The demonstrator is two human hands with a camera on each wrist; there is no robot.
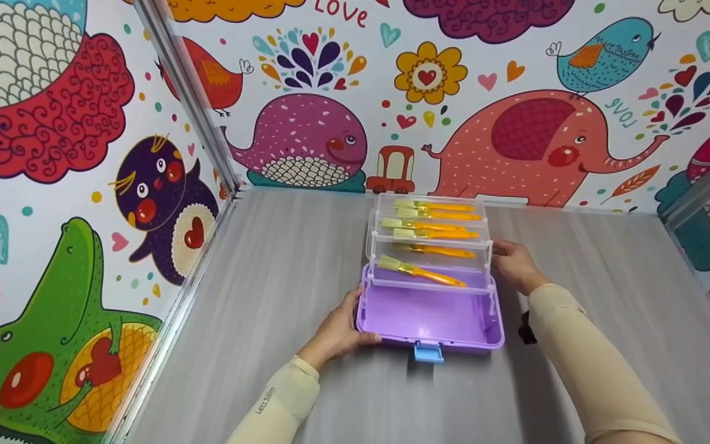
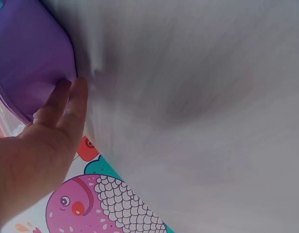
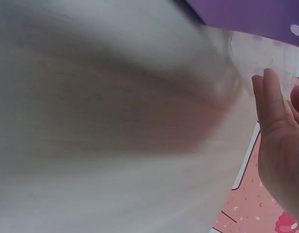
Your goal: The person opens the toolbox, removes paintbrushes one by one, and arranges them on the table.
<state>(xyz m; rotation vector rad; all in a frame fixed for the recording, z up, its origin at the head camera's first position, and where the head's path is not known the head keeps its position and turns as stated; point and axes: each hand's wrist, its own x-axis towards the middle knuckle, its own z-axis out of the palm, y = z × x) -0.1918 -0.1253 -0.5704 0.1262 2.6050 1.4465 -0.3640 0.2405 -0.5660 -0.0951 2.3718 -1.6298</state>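
A purple storage box [image 1: 429, 314] stands with its fold-out clear trays [image 1: 432, 287] raised toward the back and a blue latch [image 1: 429, 353] at its front. Several paintbrushes [image 1: 435, 274] with orange handles and pale bristles lie in the trays; the bottom compartment looks bare. My left hand [image 1: 338, 330] grips the box's front left corner, thumb at the front rim and fingers along the side wall [image 2: 33, 58]. Beside the trays, my right hand [image 1: 518, 265] holds the right edge of the clear plastic lid [image 3: 258, 53]; its exact finger contact is partly hidden.
The box rests on a grey wood-grain table [image 1: 256, 296]. Behind it rises a back wall [image 1: 392, 148] printed with cartoon animals, and a similar left wall [image 1: 102, 203] meets the table. A small black object [image 1: 526, 330] shows beside the right forearm.
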